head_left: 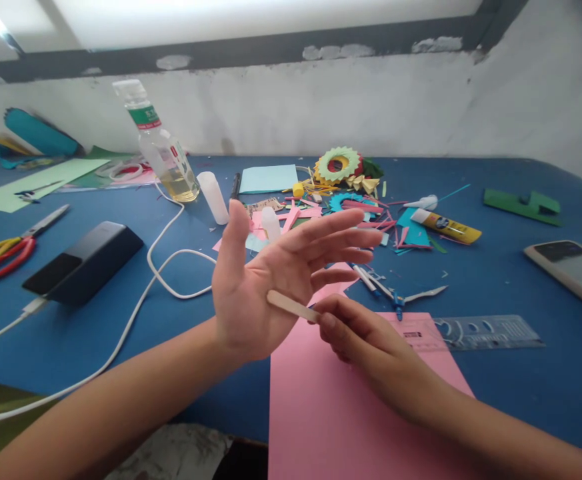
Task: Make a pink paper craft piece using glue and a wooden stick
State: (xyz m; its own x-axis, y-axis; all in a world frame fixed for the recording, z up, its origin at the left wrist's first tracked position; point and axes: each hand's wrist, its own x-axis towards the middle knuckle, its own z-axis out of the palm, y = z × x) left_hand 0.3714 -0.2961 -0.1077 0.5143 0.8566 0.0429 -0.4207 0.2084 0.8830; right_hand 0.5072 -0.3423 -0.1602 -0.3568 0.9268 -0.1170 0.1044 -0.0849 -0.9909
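Observation:
My left hand is raised over the table, palm showing and fingers stretched out, with nothing gripped in it. Between thumb and fingers my right hand pinches one end of a wooden craft stick. The stick's free end lies against or just in front of the left palm; which, I cannot tell. Below both hands is a sheet of pink paper. A clear plastic ruler lies partly on the sheet's right side, and a compass rests just past its far edge.
Scissors, a black power bank and its white cable are at left. A bottle stands behind them. Paper scraps, a yellow glue tube and ring-shaped paper pieces lie beyond the hands. A phone is at right.

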